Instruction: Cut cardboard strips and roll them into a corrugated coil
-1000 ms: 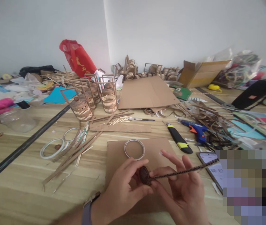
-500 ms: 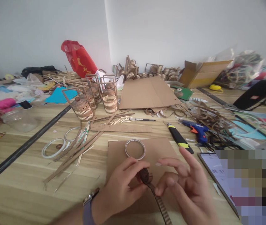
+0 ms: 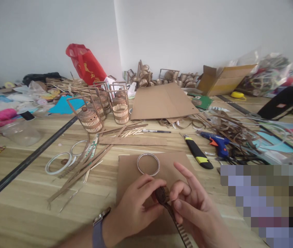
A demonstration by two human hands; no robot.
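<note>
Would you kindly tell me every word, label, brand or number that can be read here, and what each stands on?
No text reads with certainty.
Red bag: gold lettering, too blurred.
White tube: dark print, too small.
Black device: small label, too small.
Green-and-white strip: green markings, too blurred.

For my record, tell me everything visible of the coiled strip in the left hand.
The coiled strip is dark brown, wound into a small, tight roll, and looks like thin plant fibre, though I can't be sure. Its unwound tail, crossed by light and dark bars, slants down past the picture's bottom edge. The fingers of the left hand grip the roll above a cardboard sheet; the right hand is at the tail's start, its hold unclear.
</note>
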